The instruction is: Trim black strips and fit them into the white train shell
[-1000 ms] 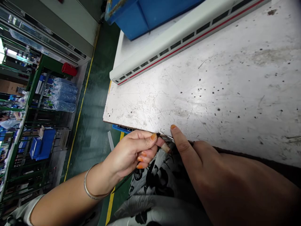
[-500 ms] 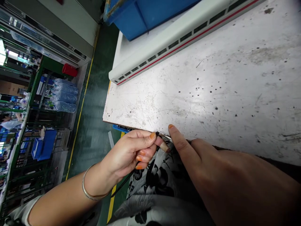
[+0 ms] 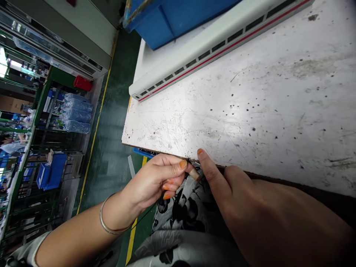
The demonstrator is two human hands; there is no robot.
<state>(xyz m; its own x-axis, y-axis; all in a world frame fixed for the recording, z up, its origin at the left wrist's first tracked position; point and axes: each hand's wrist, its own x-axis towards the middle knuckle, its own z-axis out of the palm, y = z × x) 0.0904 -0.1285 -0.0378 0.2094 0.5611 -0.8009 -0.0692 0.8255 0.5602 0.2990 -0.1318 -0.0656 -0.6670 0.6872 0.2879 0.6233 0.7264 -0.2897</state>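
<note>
My left hand (image 3: 164, 176) is closed at the front edge of the white worktable (image 3: 178, 122). Its thumb and index finger pinch the end of a thin black cord (image 3: 143, 218), which trails down behind the wrist. My right hand (image 3: 233, 196) is beside it, index finger stretched along the table edge. Under that finger a slim metal tool tip (image 3: 195, 162) points at the pinched cord end. Most of this tool is hidden by my right hand, so its kind does not show. The other right fingers are out of sight below the edge.
A long white model train car (image 3: 211, 52) with dark windows and a red stripe lies across the table. Behind it stands a blue bin (image 3: 172, 22). Green floor (image 3: 114, 122), shelving with wrapped bottles (image 3: 78, 113) and blue crates (image 3: 52, 170) are at left.
Both hands have shifted slightly, and less of the metal tip shows between them. The trailing cord looks thinner and has moved a little. The pinch of the left hand stays the same.
</note>
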